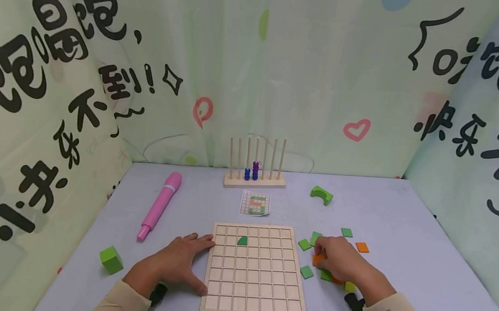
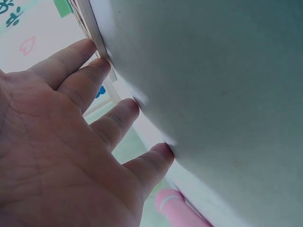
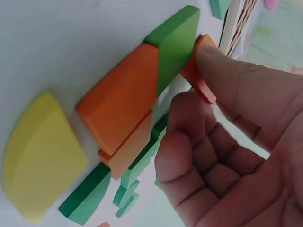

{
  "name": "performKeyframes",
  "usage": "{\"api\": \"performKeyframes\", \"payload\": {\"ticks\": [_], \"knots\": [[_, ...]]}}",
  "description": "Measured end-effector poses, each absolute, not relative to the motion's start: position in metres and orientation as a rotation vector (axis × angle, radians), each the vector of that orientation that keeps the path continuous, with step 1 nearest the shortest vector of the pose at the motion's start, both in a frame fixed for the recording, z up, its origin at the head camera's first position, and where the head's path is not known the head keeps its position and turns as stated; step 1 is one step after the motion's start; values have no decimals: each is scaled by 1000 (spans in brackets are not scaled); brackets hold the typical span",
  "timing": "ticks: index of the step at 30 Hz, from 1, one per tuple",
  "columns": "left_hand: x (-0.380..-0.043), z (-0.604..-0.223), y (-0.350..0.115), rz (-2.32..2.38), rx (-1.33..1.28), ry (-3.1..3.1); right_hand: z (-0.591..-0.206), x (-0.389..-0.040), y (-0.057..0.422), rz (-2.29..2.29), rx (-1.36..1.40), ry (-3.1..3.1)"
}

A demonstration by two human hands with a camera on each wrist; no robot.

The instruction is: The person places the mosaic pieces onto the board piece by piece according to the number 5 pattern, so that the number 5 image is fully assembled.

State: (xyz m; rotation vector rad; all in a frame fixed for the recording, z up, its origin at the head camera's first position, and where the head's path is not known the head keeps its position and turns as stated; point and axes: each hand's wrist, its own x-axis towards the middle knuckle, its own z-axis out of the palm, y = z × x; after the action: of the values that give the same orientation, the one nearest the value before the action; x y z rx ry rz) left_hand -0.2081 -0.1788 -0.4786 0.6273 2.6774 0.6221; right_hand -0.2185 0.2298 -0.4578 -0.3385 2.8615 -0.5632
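A wooden grid board [image 1: 264,283] lies on the table with one dark green quarter-round tile [image 1: 243,240] in an upper cell. My left hand [image 1: 177,261] is spread at the board's left side, thumb and fingers touching its edge. Right of the board, my right hand [image 1: 340,258] pinches a small orange tile [image 3: 191,73] between thumb and fingers. Loose tiles lie around that hand: a larger orange tile [image 3: 120,94], a green one [image 3: 180,45] against it, and a yellow rounded one [image 3: 42,156]. In the head view the hand partly covers these.
Behind the board lie a patterned card [image 1: 255,204] and a peg stand [image 1: 254,180] with blue and purple beads. A green arch block [image 1: 321,195] sits at the back right. On the left are a pink stick-like object [image 1: 160,207] and a green cube [image 1: 111,260]. Printed curtains enclose the table.
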Motion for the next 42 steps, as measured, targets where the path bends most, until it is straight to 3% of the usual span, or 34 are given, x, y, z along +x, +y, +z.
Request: {"api": "performKeyframes", "payload": {"ticks": [14,42], "knots": [[-208,-479,-179,624,601,2667,-453,-230,218,-767,-463,2816],[-209,-483,-180,632,629,2678,-454,-260,119,-966,-802,2573]]}}
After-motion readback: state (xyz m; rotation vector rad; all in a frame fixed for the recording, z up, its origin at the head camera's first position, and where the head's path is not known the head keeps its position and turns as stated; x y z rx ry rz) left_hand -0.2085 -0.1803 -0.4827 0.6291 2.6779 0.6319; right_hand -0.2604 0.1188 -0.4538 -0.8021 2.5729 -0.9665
